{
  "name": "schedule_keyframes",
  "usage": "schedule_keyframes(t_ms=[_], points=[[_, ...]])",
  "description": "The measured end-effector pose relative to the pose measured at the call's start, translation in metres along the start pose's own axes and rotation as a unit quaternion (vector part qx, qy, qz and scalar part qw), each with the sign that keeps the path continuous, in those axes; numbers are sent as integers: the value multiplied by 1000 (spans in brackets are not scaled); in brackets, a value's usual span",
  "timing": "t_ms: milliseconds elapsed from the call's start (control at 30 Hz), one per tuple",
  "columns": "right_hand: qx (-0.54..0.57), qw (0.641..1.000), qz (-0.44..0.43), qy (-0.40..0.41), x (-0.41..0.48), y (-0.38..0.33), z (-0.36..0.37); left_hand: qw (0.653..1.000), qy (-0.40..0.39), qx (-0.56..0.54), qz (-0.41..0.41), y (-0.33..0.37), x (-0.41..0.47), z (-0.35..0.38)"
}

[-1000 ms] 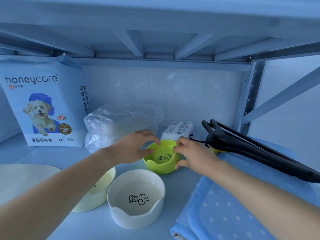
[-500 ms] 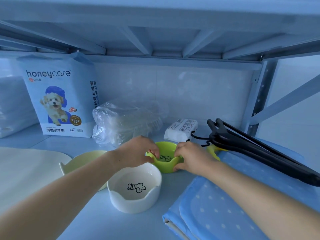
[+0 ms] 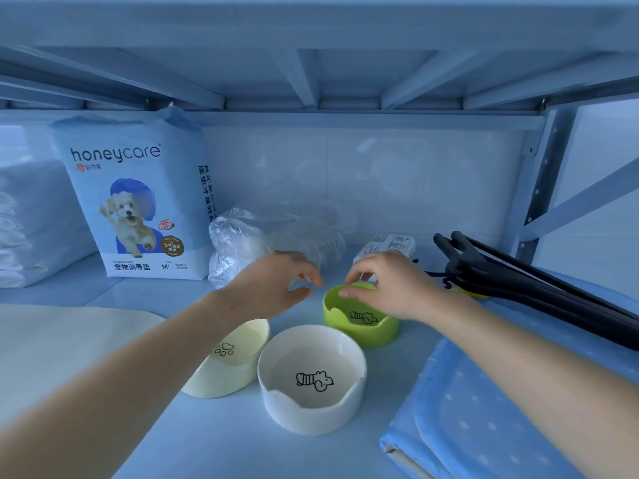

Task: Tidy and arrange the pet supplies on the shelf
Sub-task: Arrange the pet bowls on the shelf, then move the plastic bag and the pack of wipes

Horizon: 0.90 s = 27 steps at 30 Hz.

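Three bowls are sitting close together on the shelf (image 3: 224, 444), cream bowl (image 3: 214, 385), white bowl (image 3: 311, 416), green bowl (image 3: 363, 335), and the left hand (image 3: 273, 288) is hovering with a wide, empty grip beside the green bowl while the right hand (image 3: 394, 288) is pinching its far rim, probably positioning it, so a gentle release is looking due next.

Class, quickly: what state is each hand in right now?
Left hand: open, loosely curved, holding nothing.
Right hand: pinches the far rim of the green bowl.
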State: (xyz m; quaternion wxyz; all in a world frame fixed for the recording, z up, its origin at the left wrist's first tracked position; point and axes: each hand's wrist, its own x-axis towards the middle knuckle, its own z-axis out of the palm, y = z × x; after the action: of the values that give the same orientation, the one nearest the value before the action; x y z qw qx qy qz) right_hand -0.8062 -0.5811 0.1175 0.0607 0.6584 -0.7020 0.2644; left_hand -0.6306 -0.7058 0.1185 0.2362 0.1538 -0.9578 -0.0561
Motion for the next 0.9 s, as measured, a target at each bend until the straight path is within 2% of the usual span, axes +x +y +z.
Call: schedule_keyframes(t_ms=[200, 333, 533, 700, 900], points=[[9, 999, -40, 12, 38, -38, 27, 996, 83, 27, -26, -48, -13, -36], [-5, 998, -50, 41, 67, -59, 38, 993, 98, 60, -31, -82, -14, -46], [-54, 996, -50, 57, 97, -81, 53, 995, 78, 65, -17, -124, -8, -45], [-95, 995, -6, 25, 113, -86, 68, 998, 40, 46, -12, -144, 0, -35], [-115, 992, 12, 44, 120, -92, 80, 1000, 19, 11, -17, -159, 6, -32]])
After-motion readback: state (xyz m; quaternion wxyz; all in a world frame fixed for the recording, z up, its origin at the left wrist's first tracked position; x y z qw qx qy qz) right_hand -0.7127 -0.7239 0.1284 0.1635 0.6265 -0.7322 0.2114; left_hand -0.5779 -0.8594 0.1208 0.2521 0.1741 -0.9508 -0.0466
